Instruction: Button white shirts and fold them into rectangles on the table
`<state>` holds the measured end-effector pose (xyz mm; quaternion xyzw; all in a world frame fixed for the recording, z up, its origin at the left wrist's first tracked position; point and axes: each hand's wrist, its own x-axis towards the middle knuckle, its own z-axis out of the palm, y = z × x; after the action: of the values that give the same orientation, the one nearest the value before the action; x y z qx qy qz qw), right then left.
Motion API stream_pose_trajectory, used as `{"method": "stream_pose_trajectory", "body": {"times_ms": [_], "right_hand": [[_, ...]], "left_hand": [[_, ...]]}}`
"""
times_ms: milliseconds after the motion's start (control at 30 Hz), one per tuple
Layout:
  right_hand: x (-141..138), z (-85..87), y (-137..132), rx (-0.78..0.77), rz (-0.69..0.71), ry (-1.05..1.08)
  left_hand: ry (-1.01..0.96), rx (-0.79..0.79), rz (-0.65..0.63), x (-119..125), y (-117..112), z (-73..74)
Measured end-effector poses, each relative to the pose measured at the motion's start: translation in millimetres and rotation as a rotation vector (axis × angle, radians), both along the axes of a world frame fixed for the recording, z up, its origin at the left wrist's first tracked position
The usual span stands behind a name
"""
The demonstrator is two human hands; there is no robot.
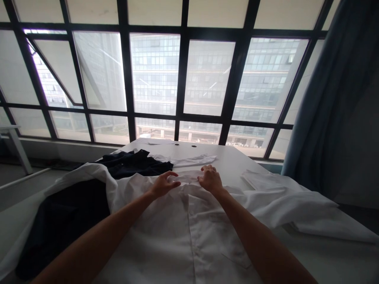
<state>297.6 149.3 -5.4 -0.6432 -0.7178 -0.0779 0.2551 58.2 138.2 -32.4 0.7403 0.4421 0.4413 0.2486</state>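
Note:
A white shirt (183, 228) lies spread front-up on the white table (227, 157), its collar (186, 177) pointing away from me. My left hand (164, 183) rests on the left side of the collar, fingers curled and pinching the fabric. My right hand (210, 178) sits on the right side of the collar, fingers bent and pressing on the cloth. Both forearms stretch over the shirt's body. A breast pocket (237, 252) shows near my right forearm.
A dark navy garment (65, 213) lies to the left, partly under the white shirt. More white garments (266, 179) lie at the right and beyond the collar (189, 159). A large grid window (183, 79) stands behind the table, and a blue-grey curtain (334, 110) hangs at right.

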Motion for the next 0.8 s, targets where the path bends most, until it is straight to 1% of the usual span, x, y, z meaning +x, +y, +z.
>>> {"method": "stream_pose_trajectory", "body": {"times_ms": [100,200,267,367,400,467,567,633,733,800], "right_hand": [[3,-2.5,6,-0.122,0.035,0.1],[9,-2.8,12,-0.226,0.142,0.288],[15,-2.6,16,-0.293,0.249,0.52],[26,-3.5,20,-0.451,0.394,0.957],[30,-4.3,20,-0.491,0.419,1.072],[39,-5.9,22,-0.533,0.439,1.216],[51,-7.0,22,-0.58,0.444,1.298],[57,-5.8,21,-0.632,0.479,1.337],[62,-0.9,17,-0.709,0.533,1.384],[63,3.5,12,-0.749,0.563,1.384]], "left_hand": [[0.105,0.183,0.061,1,2,-4.3],[0.153,0.3,0.105,-1,6,-8.9],[0.195,0.333,0.129,-3,9,-10.6],[0.268,0.399,0.181,-8,10,-8.9],[0.286,0.431,0.205,-10,10,-6.9],[0.306,0.487,0.231,-11,8,-1.8],[0.307,0.519,0.166,-11,3,5.1],[0.301,0.515,0.121,-9,1,6.6],[0.296,0.475,0.132,-9,1,4.6],[0.31,0.406,0.165,-9,2,3.2]]}}
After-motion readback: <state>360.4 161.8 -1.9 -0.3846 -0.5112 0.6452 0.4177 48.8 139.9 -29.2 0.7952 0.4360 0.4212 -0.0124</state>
